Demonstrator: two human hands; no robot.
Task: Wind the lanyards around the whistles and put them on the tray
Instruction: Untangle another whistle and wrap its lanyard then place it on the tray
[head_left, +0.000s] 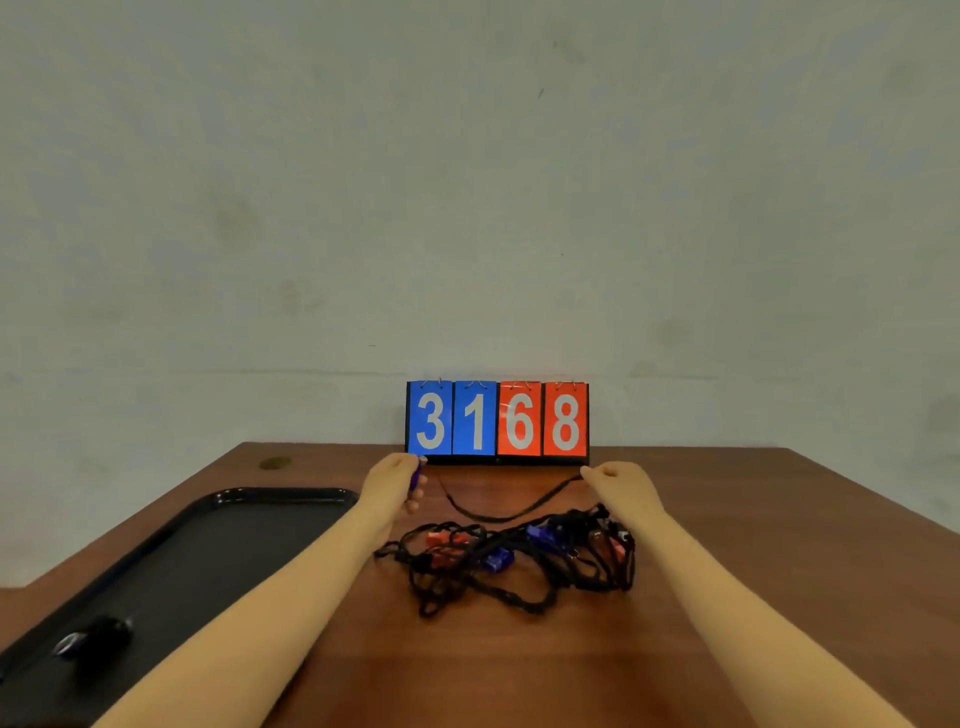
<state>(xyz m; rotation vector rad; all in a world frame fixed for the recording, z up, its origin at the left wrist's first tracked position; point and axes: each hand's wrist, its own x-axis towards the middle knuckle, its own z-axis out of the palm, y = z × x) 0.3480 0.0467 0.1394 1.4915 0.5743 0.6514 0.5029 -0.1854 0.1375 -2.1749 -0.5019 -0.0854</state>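
My left hand grips a blue whistle just in front of the scoreboard. Its black lanyard sags in an arc across to my right hand, which pinches the far end of the cord. Below the arc lies a tangled pile of whistles and lanyards, red and blue whistles among black cords. A black tray sits at the left, with one dark wound whistle on its near part.
A flip scoreboard reading 3168 stands against the wall at the back of the brown table. A small round mark shows at the table's far left corner.
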